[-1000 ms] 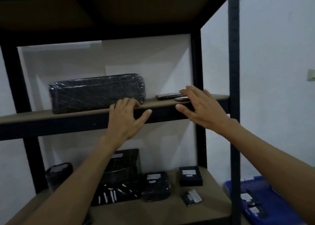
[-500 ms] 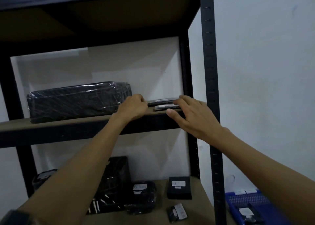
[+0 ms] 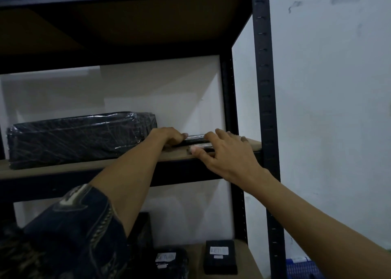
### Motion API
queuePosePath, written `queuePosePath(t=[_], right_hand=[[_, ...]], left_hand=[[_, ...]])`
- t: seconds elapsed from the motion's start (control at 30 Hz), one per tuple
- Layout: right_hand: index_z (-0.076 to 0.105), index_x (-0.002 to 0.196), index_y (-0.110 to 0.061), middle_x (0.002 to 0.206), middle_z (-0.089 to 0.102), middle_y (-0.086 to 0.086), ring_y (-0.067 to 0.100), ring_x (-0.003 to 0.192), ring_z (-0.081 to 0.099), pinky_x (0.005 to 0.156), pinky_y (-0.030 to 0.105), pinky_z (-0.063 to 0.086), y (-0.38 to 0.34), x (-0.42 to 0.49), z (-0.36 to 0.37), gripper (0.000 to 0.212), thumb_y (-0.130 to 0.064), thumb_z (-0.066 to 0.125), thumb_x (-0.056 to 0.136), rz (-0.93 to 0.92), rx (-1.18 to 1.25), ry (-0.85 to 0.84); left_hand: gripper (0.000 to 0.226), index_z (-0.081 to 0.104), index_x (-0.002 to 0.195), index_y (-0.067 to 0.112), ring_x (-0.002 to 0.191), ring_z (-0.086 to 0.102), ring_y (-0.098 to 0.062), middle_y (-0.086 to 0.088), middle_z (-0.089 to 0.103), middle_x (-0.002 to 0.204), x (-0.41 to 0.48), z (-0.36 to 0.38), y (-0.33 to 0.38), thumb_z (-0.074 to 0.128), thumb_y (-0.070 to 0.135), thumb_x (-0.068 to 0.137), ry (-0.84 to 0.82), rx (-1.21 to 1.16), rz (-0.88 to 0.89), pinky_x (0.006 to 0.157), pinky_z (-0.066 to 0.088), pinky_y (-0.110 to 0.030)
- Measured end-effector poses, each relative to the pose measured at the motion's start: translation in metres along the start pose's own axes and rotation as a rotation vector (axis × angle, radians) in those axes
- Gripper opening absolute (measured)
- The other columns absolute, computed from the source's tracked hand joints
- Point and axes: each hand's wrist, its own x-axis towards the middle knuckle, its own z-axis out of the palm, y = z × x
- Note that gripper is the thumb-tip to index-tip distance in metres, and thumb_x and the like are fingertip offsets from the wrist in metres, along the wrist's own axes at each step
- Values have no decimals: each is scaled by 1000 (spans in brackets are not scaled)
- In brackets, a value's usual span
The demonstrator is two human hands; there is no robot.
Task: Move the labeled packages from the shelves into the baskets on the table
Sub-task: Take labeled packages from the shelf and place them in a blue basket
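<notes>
Packages fill the tall black metal shelving unit. The biggest, a long black block wrapped in clear film, lies lengthwise on the brown middle shelf board, left of both hands and out of their way. Two thin, flat dark packages sit just right of it, stacked, long axis running left to right. The left hand has its fingers curled over their left end; the right hand spreads over their right end, thumb on the front edge. Neither hold looks closed yet, so lifting should wait. Small labelled black boxes rest on the shelf below, beside a blue plastic basket.
</notes>
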Motion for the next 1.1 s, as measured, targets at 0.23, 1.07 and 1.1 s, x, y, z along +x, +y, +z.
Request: queuePosePath(t=[0.23,1.07,1.1], right_hand=[[47,124,-26,123,58,1,27,113,54,88,45,45,-3,-5,5,69,-70,9,87,0,-78,38],[31,136,-30,134,51,2,25,118,52,90,46,45,0,-7,11,74,-75,6,82,13,-67,128],[32,135,-29,132,52,2,25,117,53,90,45,46,0,-7,11,74,-75,6,82,11,-72,132]], left_hand=[[49,53,125,2,109,58,-31,-17,55,128,5,2,-2,49,41,96,-36,-87,15,97,47,-39],[24,53,104,9,64,46,-18,-9,54,95,14,2,-5,61,30,93,17,-499,-20,49,34,-28],[25,54,104,9,65,46,-19,-10,54,98,15,2,-5,62,29,92,16,-521,-21,48,34,-28]])
